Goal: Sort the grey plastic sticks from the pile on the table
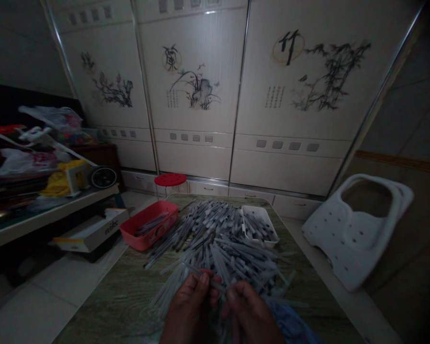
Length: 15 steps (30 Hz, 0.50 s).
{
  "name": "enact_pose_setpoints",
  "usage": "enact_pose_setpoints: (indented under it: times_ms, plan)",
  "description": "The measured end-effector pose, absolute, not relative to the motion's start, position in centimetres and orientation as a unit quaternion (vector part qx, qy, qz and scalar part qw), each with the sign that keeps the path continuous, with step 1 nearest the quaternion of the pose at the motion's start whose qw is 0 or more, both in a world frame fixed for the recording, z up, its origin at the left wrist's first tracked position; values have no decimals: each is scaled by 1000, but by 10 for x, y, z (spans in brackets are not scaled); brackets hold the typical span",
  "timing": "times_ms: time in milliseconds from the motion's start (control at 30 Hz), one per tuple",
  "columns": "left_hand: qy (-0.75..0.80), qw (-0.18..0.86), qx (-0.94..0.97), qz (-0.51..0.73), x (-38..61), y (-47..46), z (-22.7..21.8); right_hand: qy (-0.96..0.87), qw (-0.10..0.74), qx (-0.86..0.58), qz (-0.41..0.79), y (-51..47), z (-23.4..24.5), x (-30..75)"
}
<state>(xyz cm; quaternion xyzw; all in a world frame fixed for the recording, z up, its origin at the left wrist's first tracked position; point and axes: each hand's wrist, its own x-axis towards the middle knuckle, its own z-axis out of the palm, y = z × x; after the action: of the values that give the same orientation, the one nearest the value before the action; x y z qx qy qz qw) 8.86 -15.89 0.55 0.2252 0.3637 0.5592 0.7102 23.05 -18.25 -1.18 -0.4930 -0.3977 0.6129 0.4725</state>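
Left hand (190,306) and right hand (250,310) pinch one grey pen tube (217,285) over the tube pile (215,229) on my worktop (129,296); handling it, I judge, needs fingertip care.

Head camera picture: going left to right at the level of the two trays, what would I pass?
Cardboard box → red tray → heap of grey sticks → white tray → white plastic seat.
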Motion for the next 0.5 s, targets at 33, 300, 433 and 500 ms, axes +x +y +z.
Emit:
enact_pose_setpoints:
  times_ms: [33, 300, 433, 500]
  plan:
    - [364, 711, 226, 557, 89, -159, 5, -386, 464, -501, 621, -183, -11, 230]
    - [364, 701, 239, 565, 88, -157, 1, -386, 486, -505, 600, -183, -7, 227]
    - [362, 711, 229, 558, 89, -158, 0, -393, 461, -511, 610, -182, -8, 228]
    - [362, 709, 225, 562, 89, -158, -1, -421, 467, -495, 600, -181, -9, 230]
